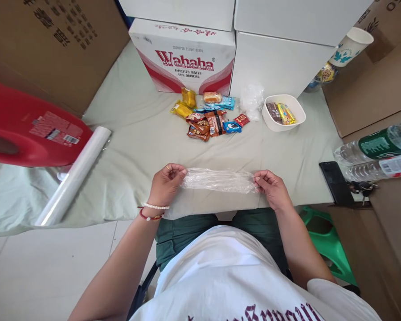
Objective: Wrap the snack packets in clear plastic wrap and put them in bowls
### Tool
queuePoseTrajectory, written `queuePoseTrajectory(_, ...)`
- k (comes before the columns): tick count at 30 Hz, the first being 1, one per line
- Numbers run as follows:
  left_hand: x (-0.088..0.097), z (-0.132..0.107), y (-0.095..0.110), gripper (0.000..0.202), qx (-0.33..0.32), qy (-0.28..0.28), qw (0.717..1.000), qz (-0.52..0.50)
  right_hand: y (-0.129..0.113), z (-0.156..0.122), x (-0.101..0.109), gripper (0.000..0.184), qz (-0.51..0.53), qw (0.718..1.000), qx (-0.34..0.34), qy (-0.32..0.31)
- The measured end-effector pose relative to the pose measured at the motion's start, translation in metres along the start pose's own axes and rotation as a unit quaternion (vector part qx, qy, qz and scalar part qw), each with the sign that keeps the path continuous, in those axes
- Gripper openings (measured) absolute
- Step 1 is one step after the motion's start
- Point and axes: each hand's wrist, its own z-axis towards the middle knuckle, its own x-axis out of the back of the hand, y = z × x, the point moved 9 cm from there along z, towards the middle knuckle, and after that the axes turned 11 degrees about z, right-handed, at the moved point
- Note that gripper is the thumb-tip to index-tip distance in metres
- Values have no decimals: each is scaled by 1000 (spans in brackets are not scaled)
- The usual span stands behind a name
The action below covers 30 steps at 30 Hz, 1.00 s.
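A gathered strip of clear plastic film [218, 179] stretches between my hands, just above the front part of the cloth-covered table. My left hand [167, 182] pinches its left end, the fingers closed. At the right end, my right hand [270, 186] grips the film between thumb and fingers. Beyond the strip lies a loose pile of wrapped snacks [215, 122] in brown, yellow, blue and red packets. Right of the pile, a crumpled clear plastic bundle [251, 101] sits beside a white bowl [282, 127] holding a few snack packets.
A long roll of plastic film [74, 178] leans by a red jug [30, 129] at left. A Wahaha carton [187, 58] and white boxes stand behind. On the right are plastic bottles [374, 147], a black phone [336, 182], keys [364, 187] and a paper cup [352, 47].
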Motion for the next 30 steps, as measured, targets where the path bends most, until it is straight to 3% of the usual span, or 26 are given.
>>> queuePoseTrajectory(5,17,7,7,27,-44,15,998,-36,-29,-30,3,15,-42,985,168,19)
queuePoseTrajectory(7,26,9,12,27,-67,57,996,-24,-44,-50,-8,9,-100,965,241,-23)
queuePoseTrajectory(9,38,6,14,31,-65,132,989,-1,-55,-70,-31,13,-191,924,316,-100)
queuePoseTrajectory(11,42,-7,7,32,-11,199,980,12,-56,-90,-57,23,-269,863,394,-169)
queuePoseTrajectory(12,38,-17,0,33,32,205,978,-1,-54,-98,-68,27,-292,834,426,-192)
queuePoseTrajectory(13,29,-28,-9,37,83,193,977,-23,-50,-104,-78,29,-307,813,449,-208)
queuePoseTrajectory(15,-7,-54,-22,53,167,80,976,-113,-39,-112,-93,29,-319,791,470,-229)
queuePoseTrajectory(18,-51,-90,-20,68,212,-42,961,-170,-21,-120,-112,25,-337,773,469,-263)
queuePoseTrajectory(20,-66,-98,-14,70,211,-70,957,-186,-10,-125,-124,23,-360,755,463,-293)
queuePoseTrajectory(23,-72,-89,-6,55,166,-61,973,-148,3,-131,-138,23,-389,729,440,-352)
queuePoseTrajectory(25,-73,-78,-4,42,130,-39,984,-113,6,-133,-143,22,-373,738,396,-399)
queuePoseTrajectory(27,-74,-70,-5,34,105,-9,989,-101,-2,-124,-138,19,-314,792,333,-404)
queuePoseTrajectory(28,-74,-69,-5,32,92,6,991,-93,-11,-114,-130,20,-284,833,307,-363)
queuePoseTrajectory(30,-76,-68,-2,27,53,24,997,-53,-30,-85,-106,23,-261,899,282,-211)
